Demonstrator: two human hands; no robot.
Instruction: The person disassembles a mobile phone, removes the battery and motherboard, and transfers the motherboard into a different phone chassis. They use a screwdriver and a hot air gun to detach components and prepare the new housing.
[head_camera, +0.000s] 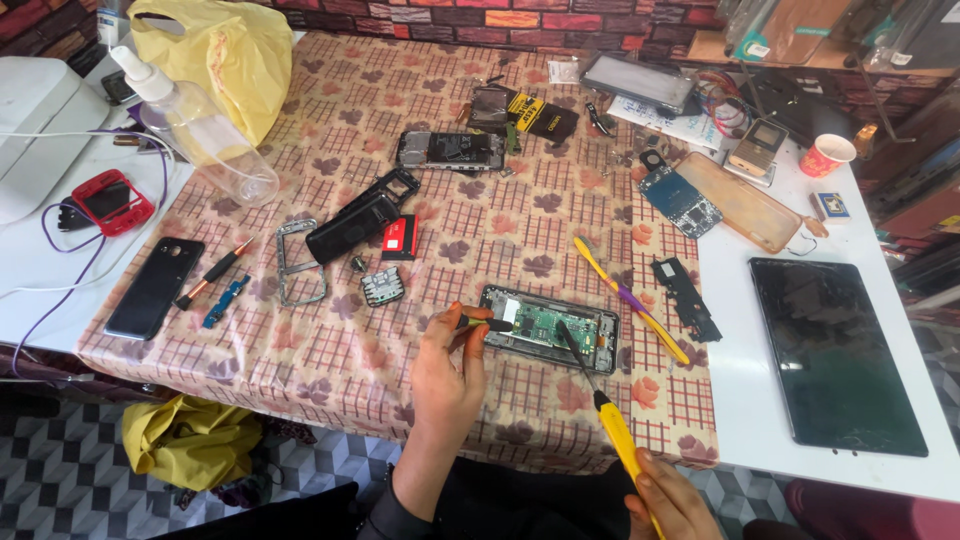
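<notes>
An opened phone (548, 329) with a green circuit board lies on the patterned tablecloth (330, 350) near the table's front edge. My left hand (446, 371) pinches a small dark part at the phone's left end. My right hand (672, 503) grips a yellow-handled screwdriver (603, 410), whose dark tip rests on the board's right half. Yellow and purple plastic pry tools (628, 297) lie just right of the phone.
A dark tablet (835, 355) lies at the right. Phone frames (362, 215), a keypad (382, 286), a second screwdriver (212, 272), a black phone (155, 287), a clear spray bottle (195, 127), a yellow bag (215, 55) and a paper cup (827, 154) are scattered about.
</notes>
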